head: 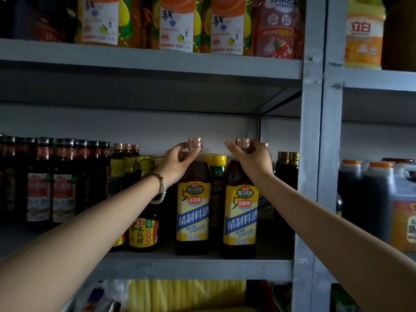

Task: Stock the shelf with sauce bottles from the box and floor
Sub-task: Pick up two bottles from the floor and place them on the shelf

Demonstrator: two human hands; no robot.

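Sauce bottles [193, 210] on shelf [191, 266], necks pinched in left fingers [183, 156], right fingers [258, 150]

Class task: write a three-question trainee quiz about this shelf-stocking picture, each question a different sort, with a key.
1. True or false: the left hand grips the left sauce bottle near its cap.
2. Multiple choice: the right hand holds the right sauce bottle A) lying flat B) upright C) upside down.
3. Fill in: the bottle behind, between those two, has a ____ cap.
Key: 1 true; 2 B; 3 yellow.
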